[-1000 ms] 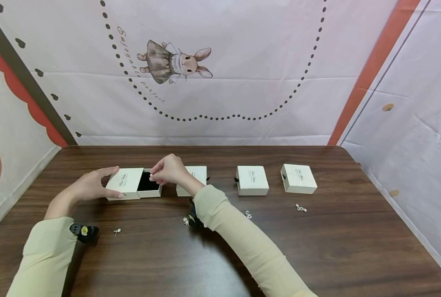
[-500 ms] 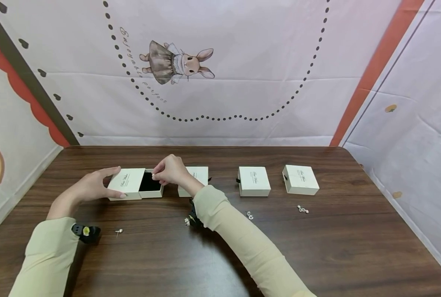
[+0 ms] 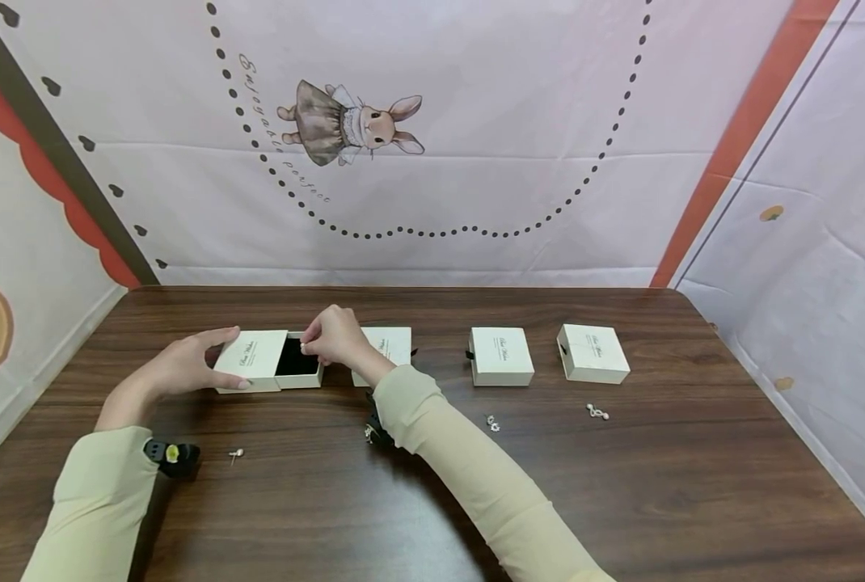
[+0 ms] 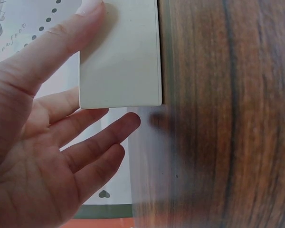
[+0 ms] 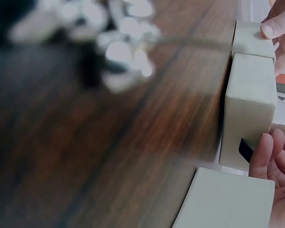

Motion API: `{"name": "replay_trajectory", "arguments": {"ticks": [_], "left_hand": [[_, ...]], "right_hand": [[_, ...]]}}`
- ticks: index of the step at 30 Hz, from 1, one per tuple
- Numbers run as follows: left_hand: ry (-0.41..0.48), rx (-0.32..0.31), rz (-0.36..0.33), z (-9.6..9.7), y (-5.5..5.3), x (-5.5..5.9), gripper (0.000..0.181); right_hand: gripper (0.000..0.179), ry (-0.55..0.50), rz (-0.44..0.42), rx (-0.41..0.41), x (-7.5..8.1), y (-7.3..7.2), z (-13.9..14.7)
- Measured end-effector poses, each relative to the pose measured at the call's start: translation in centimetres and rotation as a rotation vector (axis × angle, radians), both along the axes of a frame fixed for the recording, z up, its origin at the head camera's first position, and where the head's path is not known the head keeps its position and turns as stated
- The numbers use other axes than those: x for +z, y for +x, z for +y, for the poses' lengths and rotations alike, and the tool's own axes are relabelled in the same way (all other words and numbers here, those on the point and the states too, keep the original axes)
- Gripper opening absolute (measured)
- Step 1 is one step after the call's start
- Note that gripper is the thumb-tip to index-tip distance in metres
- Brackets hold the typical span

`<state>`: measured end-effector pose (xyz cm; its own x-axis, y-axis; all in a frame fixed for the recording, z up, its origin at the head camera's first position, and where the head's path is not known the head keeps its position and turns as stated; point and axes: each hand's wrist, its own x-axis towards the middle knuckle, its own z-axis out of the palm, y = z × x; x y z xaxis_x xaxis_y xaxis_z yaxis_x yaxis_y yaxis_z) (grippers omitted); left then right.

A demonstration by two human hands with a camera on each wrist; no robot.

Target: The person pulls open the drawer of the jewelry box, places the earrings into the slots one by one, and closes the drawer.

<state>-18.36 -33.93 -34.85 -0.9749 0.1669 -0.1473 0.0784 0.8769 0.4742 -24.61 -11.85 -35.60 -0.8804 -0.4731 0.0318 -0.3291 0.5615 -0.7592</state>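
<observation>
My left hand (image 3: 185,364) holds the cream sleeve of a small gift box (image 3: 252,360) at the left of the row, thumb in front and fingers behind. Its drawer (image 3: 299,381) is slid out to the right, with black lining inside. Over this drawer my right hand (image 3: 338,335) pinches a tiny white earring (image 3: 303,349), mostly hidden by the fingertips. In the right wrist view the right hand's fingers (image 5: 262,154) are beside the drawer's black ribbon tab (image 5: 245,149). A pearl earring (image 3: 237,454) lies on the table below the box.
Three more closed cream boxes stand to the right: one (image 3: 396,346) partly behind my right hand, another (image 3: 501,357), and the last (image 3: 594,354). Silver earrings (image 3: 493,423) and pearl earrings (image 3: 597,412) lie before them. More earrings (image 3: 369,434) sit by my right wrist.
The whole head view has shifted slightly to the right. Both hands stay at the left box, with the right fingertips still over its drawer.
</observation>
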Motion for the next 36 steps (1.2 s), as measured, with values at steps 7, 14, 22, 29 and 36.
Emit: {"name": "replay_trajectory", "arguments": {"ticks": [7, 14, 22, 29, 36], "left_hand": [[-0.003, 0.000, 0.002, 0.20, 0.16, 0.17, 0.107], [-0.001, 0.000, -0.002, 0.06, 0.10, 0.06, 0.107], [0.003, 0.000, -0.004, 0.18, 0.13, 0.19, 0.107], [-0.003, 0.003, -0.008, 0.18, 0.09, 0.04, 0.108], [-0.004, 0.007, -0.006, 0.25, 0.13, 0.10, 0.107]], "right_hand": [[0.006, 0.140, 0.122, 0.006, 0.37, 0.16, -0.02], [0.007, 0.165, 0.123, 0.007, 0.30, 0.00, -0.01], [0.009, 0.213, 0.119, 0.058, 0.44, 0.05, -0.14], [0.008, 0.149, 0.092, 0.030, 0.35, 0.06, -0.15], [0.007, 0.110, 0.069, 0.012, 0.11, -0.02, -0.10]]}}
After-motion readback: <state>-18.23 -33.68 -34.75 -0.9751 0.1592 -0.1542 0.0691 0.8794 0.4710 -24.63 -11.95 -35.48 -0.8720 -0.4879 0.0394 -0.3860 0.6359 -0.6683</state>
